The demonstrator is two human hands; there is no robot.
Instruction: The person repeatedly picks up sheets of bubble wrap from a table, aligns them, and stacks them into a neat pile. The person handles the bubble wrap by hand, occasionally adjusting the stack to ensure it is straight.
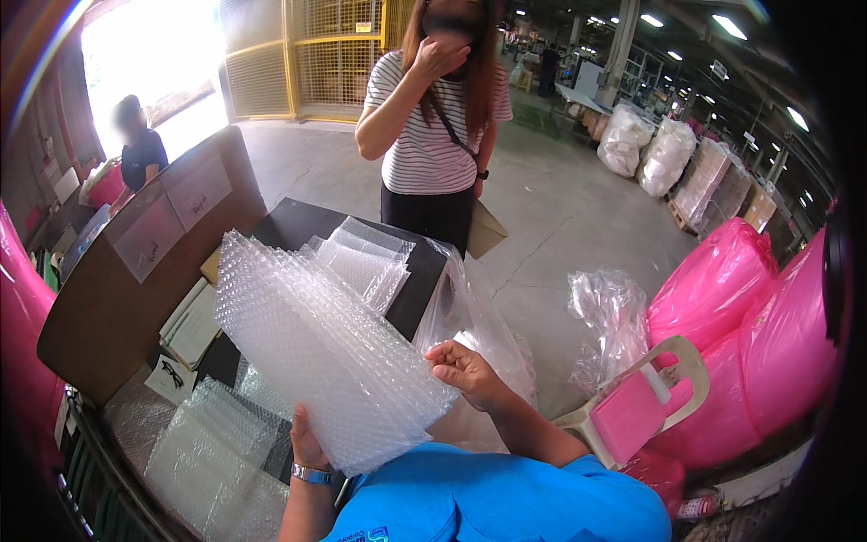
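Note:
A thick fanned stack of clear bubble wrap sheets is held up at a slant in front of my body, above the dark table. My left hand grips its lower left edge, the thumb on the near face and the other fingers hidden behind. At the stack's right edge, my right hand has its fingers curled, with thumb and fingertips pinching the sheet edges. Another pile of bubble wrap lies at the lower left, and a smaller pile rests on the table's far part.
Beyond the black table stands a person in a striped shirt. A brown board borders the table's left. A clear plastic bag hangs at its right edge. Pink bags and a chair are at right.

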